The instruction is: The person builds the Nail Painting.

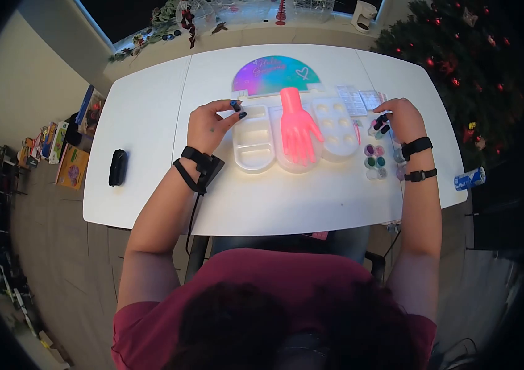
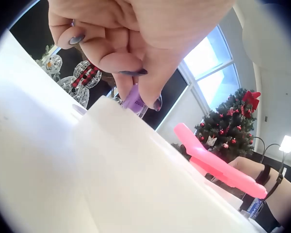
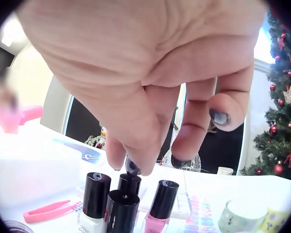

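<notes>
The left hand (image 1: pixel 211 127) (image 2: pixel 131 43) pinches a small purple bottle (image 2: pixel 134 100) between thumb and fingers, above the left white tray section (image 1: pixel 254 158). At the right, the right hand (image 1: pixel 404 120) (image 3: pixel 155 92) hangs over a group of nail polish bottles, its fingertips at the black cap (image 3: pixel 129 183) of the rear one. Near it stand a white bottle (image 3: pixel 91 224), a pink bottle (image 3: pixel 156 223) and another black-capped one (image 3: pixel 121 211). A pink model hand (image 1: pixel 299 126) (image 2: pixel 220 167) lies on the middle tray section, fingers toward the person.
Small glitter pots (image 1: pixel 370 162) sit below the bottles. A holographic half-round board (image 1: pixel 274 74) lies behind the trays, sticker sheets (image 1: pixel 351 102) at the back right. There are a black case (image 1: pixel 117 167) at far left, a can (image 1: pixel 470 179) at the right edge and pink tweezers (image 3: pixel 48 212).
</notes>
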